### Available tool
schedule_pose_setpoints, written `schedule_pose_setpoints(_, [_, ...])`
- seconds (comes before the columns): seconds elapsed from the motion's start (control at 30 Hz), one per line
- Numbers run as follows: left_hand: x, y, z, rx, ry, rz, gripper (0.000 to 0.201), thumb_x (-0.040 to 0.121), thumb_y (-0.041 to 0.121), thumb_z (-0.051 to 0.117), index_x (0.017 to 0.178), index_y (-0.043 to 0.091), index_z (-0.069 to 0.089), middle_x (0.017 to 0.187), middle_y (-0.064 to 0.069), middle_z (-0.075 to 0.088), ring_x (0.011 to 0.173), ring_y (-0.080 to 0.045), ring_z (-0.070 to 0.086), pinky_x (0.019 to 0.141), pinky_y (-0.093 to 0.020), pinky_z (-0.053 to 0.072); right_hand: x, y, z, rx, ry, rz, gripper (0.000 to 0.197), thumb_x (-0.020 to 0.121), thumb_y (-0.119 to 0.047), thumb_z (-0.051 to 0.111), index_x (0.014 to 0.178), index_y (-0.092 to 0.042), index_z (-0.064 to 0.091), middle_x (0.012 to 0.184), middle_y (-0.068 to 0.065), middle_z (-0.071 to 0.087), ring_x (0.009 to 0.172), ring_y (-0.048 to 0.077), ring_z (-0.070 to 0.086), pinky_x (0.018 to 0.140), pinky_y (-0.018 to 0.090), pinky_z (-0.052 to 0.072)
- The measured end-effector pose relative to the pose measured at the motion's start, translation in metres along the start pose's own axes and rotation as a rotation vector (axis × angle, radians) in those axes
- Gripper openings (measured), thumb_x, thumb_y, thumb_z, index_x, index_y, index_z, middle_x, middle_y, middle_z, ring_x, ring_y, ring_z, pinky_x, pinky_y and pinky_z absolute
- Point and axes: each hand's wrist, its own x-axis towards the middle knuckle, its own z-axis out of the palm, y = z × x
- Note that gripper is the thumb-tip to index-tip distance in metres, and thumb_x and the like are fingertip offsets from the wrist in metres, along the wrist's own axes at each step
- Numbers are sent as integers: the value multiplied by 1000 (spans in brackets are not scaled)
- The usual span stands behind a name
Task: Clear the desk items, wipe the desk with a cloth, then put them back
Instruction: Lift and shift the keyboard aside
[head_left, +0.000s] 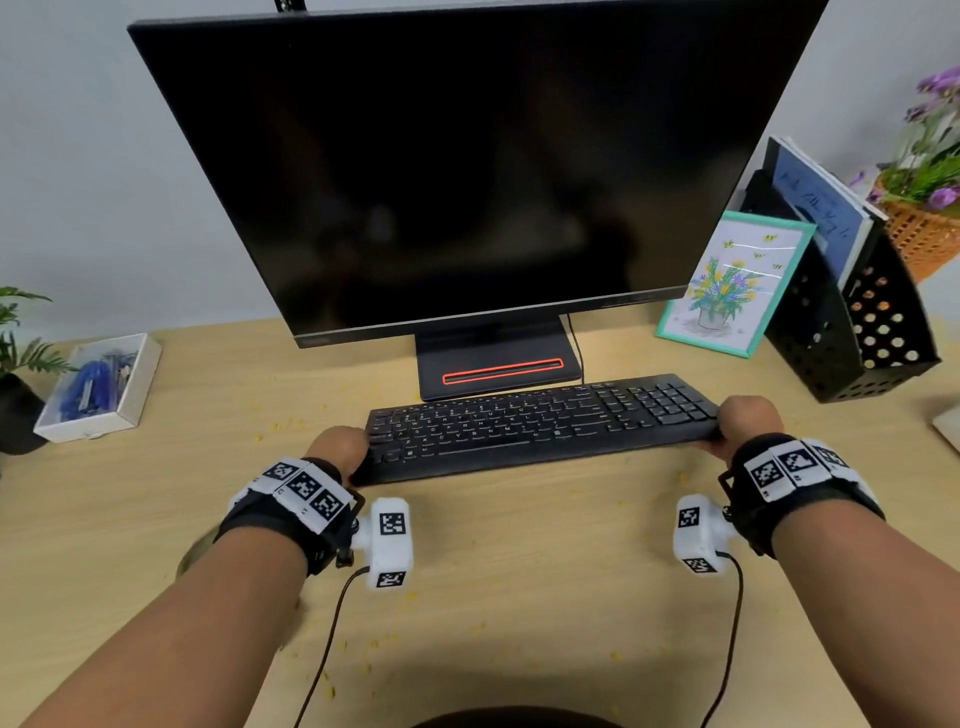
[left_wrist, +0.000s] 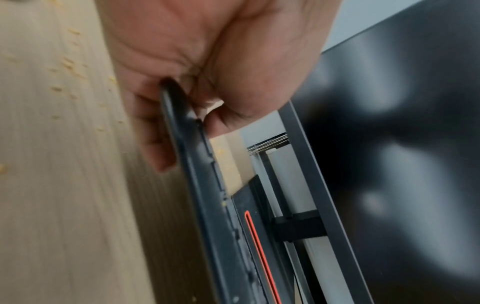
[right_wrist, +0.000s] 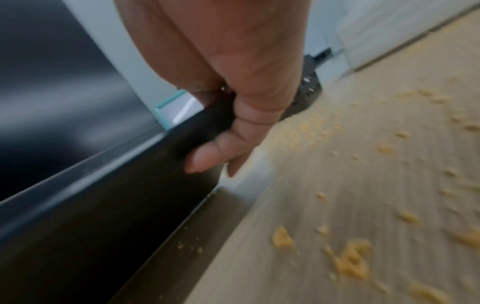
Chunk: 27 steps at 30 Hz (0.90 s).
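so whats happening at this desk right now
A person grips a black keyboard at both ends, left hand on one end and right hand on the other, in front of a dark monitor. Yellow crumbs are scattered over the wooden desk, which has not been wiped yet.

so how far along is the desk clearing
Early on. Nothing looks cleared yet: crumbs dot the desk. In hand: left hand and right hand grip the keyboard by its ends. Left: the box, picture frame, file holder, wiping, returning everything.
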Motion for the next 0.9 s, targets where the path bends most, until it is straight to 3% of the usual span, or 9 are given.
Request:
schedule_pose_setpoints(0.07, [-2, -2, 0, -48, -41, 24, 21, 96, 7, 42, 81, 13, 55, 129, -25, 53, 104, -30, 55, 95, -43, 48, -4, 5, 4, 105, 26, -9, 50, 84, -51, 61, 108, -7, 66, 103, 7, 69, 102, 24, 63, 84, 26, 46])
schedule_pose_setpoints(0.13, [-4, -3, 1, -69, -14, 7, 28, 96, 4, 39, 70, 10, 48, 110, -24, 56, 93, -29, 53, 79, -42, 51, -5, 8, 11, 194, 12, 9, 47, 83, -47, 65, 109, -7, 67, 106, 9, 70, 102, 26, 63, 88, 28, 48])
schedule_pose_setpoints(0.23, [-10, -2, 5, -162, -63, -49, 26, 96, 2, 35, 73, 5, 47, 87, -18, 56, 74, -31, 54, 55, -34, 49, -3, 10, 17, 153, 11, -20, 42, 78, -32, 75, 106, -1, 70, 103, 16, 70, 99, 31, 64, 91, 34, 48])
schedule_pose_setpoints(0.3, [-16, -4, 6, -215, -107, -86, 21, 94, 4, 32, 80, 7, 47, 79, -13, 55, 67, -26, 54, 48, -28, 47, -7, 10, 15, 155, 33, 28, 43, 82, -43, 67, 107, -7, 68, 105, 11, 70, 101, 27, 64, 85, 28, 48])
schedule_pose_setpoints(0.5, [-23, -7, 19, -258, -106, -59, 25, 100, 32, 39, 87, 15, 52, 84, -5, 58, 72, -21, 58, 36, -20, 48, 0, 8, 10, 345, -91, 107, 29, 93, -17, 55, 114, 2, 60, 115, 13, 64, 102, 25, 63, 82, 20, 51])
schedule_pose_setpoints(0.6, [-19, -10, 19, -183, -77, 61, 25, 97, 33, 50, 103, 10, 54, 95, -6, 61, 82, -22, 61, 53, -26, 57, 6, 10, 10, 413, -95, 48, 13, 95, -4, 48, 86, -1, 57, 104, 16, 57, 79, 24, 60, 60, 18, 53])
schedule_pose_setpoints(0.73, [-17, -24, 11, -18, -65, 232, 29, 93, 33, 56, 108, 8, 59, 105, -8, 67, 94, -28, 64, 89, -46, 52, 13, 23, 23, 526, -43, 52, 35, 92, -22, 57, 123, -8, 56, 122, 11, 59, 117, 28, 55, 91, 29, 46])
schedule_pose_setpoints(0.83, [-19, -28, 5, 67, -41, 348, 25, 92, 26, 60, 107, 6, 62, 105, -7, 69, 93, -24, 64, 86, -34, 47, 11, 26, 26, 1029, 37, 107, 5, 88, -11, 61, 85, -14, 64, 95, 11, 63, 98, 28, 58, 88, 35, 45])
schedule_pose_setpoints(0.9, [-18, -26, 3, 78, 12, 411, 21, 92, 18, 60, 108, 5, 61, 104, -5, 67, 94, -22, 62, 83, -29, 42, 12, 21, 29, 1140, 98, 135, 21, 85, -2, 59, 69, -16, 57, 80, 9, 61, 87, 28, 57, 87, 45, 48])
